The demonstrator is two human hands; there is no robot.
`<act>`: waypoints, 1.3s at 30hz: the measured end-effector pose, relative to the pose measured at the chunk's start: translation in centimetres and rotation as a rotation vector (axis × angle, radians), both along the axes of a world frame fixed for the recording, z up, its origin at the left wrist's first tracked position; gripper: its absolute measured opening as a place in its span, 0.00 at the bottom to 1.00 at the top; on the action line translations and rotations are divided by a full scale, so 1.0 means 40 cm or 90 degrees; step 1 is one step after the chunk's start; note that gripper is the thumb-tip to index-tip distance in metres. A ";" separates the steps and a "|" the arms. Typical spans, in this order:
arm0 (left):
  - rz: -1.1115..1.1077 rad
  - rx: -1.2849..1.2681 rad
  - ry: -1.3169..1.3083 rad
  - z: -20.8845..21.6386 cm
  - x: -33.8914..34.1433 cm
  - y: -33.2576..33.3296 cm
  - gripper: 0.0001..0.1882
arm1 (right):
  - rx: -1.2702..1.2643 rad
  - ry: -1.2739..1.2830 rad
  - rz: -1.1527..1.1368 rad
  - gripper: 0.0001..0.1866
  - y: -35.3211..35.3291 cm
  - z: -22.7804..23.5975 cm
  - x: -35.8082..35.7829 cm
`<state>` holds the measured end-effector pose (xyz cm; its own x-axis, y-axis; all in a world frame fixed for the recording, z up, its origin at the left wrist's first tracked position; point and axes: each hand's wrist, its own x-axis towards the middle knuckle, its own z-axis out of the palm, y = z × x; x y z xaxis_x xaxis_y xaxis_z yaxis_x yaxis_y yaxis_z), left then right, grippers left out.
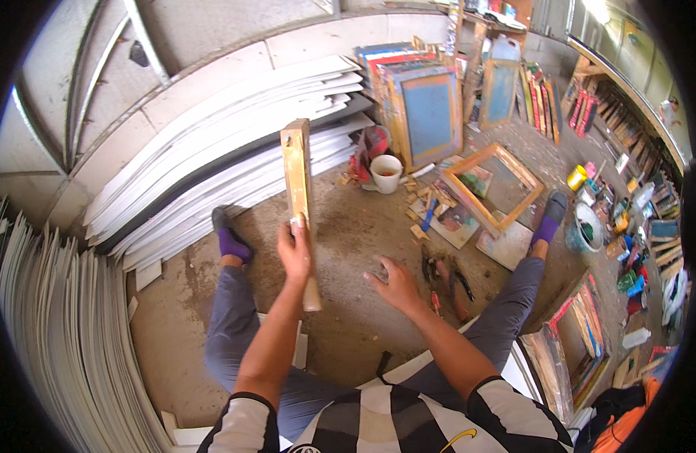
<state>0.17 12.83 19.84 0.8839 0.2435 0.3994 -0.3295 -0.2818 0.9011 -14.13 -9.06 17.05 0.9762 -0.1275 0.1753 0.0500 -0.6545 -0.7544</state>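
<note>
Checkered shirt; left grip on square-edged timber, right grip over open floor

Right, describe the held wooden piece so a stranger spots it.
Start at the white sheets against the far wall. In front of them, the left hand grips a long, pale wooden piece. Unlike the wooden frame lying to its right, it is handheld.

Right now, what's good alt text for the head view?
A person's left hand grips a long wooden bar; the right hand is empty, near hand tools on a dirty floor. Beyond the tools lies a wooden frame, and white sheets are stacked at left.
</note>
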 end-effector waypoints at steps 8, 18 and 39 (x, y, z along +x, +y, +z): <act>-0.009 -0.182 0.013 0.010 -0.218 -0.176 0.13 | 0.069 -0.291 0.001 0.40 0.193 0.292 0.104; -0.311 0.128 -0.149 -0.092 -0.275 -0.143 0.25 | 0.228 -0.283 -0.177 0.25 0.138 0.235 0.095; -0.132 -0.234 0.107 0.086 0.008 0.247 0.38 | 0.429 -0.172 0.146 0.26 -0.208 0.202 0.219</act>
